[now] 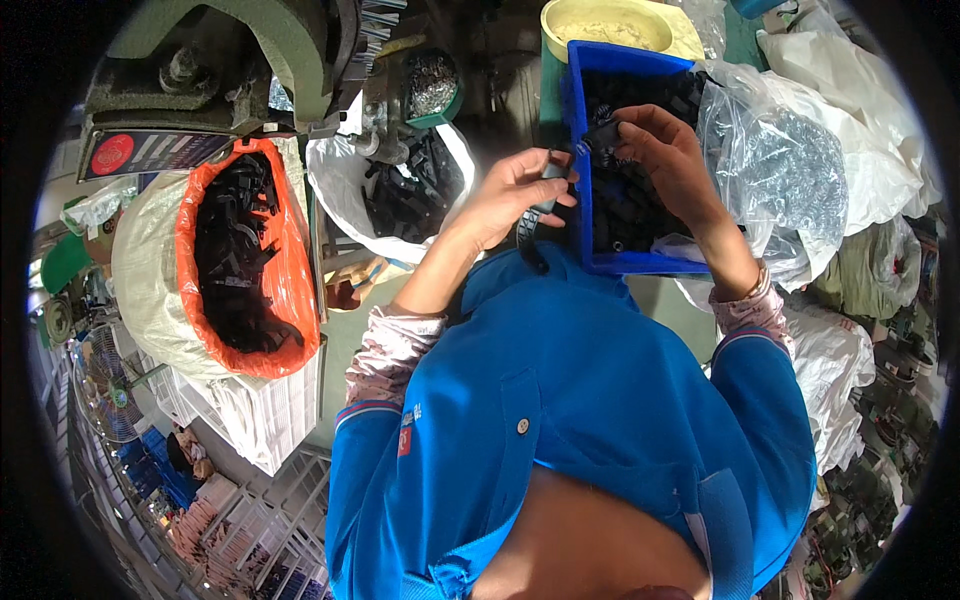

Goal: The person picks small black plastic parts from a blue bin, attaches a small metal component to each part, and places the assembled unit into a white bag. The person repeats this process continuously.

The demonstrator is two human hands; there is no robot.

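Observation:
My left hand [500, 198] is closed around a curved black strap-like part with a grey block at its upper end [530, 235], held just left of a blue crate [640, 263]. Over the crate, the fingers of my right hand [672, 165] pinch a small black plastic piece [603, 136], partly covered by the fingertips. What appears to be a coiled edge shows beside that piece. The two held parts are close together but apart. Inside the crate lie many dark parts [625, 205].
A press-like machine [185, 70] stands at upper left. Below it, an orange-lined sack [300, 300] holds black parts; a white-lined bin [330, 190] holds more. A green tray [455, 108] contains small metal pieces. Beyond the crate sits a yellow basin [685, 35]; right, a clear bag [785, 170].

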